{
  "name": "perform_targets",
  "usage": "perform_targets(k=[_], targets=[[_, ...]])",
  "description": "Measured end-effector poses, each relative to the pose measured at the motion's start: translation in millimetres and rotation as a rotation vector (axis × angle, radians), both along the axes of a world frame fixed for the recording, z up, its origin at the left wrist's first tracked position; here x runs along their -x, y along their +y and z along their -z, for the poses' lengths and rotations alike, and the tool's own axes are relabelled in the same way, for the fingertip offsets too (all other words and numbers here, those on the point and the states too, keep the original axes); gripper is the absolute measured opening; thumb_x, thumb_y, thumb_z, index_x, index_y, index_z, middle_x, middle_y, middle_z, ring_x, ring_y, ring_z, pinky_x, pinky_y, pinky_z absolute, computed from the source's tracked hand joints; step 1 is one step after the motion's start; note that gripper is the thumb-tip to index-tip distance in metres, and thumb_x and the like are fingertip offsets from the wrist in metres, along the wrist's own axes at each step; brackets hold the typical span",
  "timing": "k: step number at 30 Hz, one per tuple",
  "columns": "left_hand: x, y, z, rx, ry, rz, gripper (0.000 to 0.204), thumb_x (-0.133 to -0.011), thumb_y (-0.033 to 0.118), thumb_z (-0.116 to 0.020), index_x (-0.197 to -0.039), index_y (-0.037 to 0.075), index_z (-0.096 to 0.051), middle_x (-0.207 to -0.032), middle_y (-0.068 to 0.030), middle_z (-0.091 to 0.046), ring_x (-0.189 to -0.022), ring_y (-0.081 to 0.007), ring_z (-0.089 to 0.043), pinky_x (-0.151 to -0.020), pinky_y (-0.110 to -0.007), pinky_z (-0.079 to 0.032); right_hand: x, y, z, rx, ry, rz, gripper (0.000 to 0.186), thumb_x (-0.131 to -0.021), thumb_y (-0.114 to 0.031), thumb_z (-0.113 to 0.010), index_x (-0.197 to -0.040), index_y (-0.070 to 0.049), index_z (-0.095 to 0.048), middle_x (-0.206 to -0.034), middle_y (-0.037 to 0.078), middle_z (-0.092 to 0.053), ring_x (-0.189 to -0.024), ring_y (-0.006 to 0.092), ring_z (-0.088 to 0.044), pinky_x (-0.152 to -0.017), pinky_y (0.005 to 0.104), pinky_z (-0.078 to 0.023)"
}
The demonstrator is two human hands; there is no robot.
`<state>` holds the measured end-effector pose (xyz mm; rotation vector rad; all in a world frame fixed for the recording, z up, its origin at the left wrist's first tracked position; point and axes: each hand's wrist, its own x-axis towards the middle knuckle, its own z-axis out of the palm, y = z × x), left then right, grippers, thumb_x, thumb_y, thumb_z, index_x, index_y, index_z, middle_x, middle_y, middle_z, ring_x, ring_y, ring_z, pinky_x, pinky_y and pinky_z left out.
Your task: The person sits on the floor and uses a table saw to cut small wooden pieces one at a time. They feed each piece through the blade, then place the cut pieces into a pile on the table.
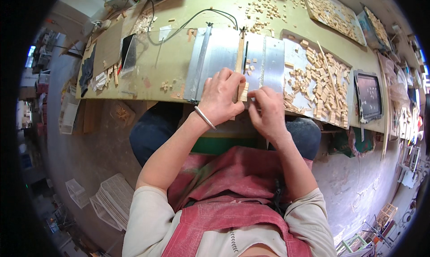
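Note:
My left hand (220,96), with a pale band on its wrist, is closed around small light wood blocks (244,92) at the near edge of a metal plate (219,55). The blocks stand in a short row between its fingers and thumb. My right hand (269,111) is just right of them, fingers curled and thumb apart from the index finger, whose tip is close to the blocks. I see nothing held in it. Beyond my left hand, a long wooden strip (240,49) runs away across the plate beside a dark slot (246,57). Several loose cubes (251,68) lie right of the slot.
A shallow tray (293,44) heaped with wood blocks stands to the right. Another block-filled tray (331,13) is at the far right. A black cable (192,22) loops over the green tabletop (156,84). A dark framed panel (369,95) lies at the right edge.

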<state>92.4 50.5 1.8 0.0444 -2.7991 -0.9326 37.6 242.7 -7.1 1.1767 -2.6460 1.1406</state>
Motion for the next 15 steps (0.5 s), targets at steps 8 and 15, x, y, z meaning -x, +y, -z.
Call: perform_targets(k=[8, 15], targets=[[-2.0, -0.2, -2.4, -0.01, -0.017, -0.004, 0.045, -0.078, 0.02, -0.079, -0.121, 0.014, -0.066, -0.116, -0.0114, -0.06, -0.111, -0.0364, -0.063, -0.095, -0.047, -0.048, 12.3, 8.9, -10.4, -0.06, -0.005, -0.049, 0.038, -0.088, -0.013, -0.079, -0.125, -0.007, -0.07, -0.107, 0.011, -0.065, -0.106, 0.0324, -0.064, -0.092, 0.0451, -0.046], [-1.4, -0.5, -2.7, -0.017, -0.032, -0.004, 0.046, -0.079, 0.02, -0.08, -0.122, 0.014, -0.066, -0.118, -0.0116, -0.06, -0.113, -0.0364, -0.062, -0.096, -0.047, -0.047, 24.9, 10.0, -8.0, -0.088, -0.079, -0.089, 0.043, -0.087, -0.015, -0.084, -0.129, -0.01, -0.073, -0.106, 0.01, -0.065, -0.107, 0.0316, -0.064, -0.095, 0.0445, -0.045]])
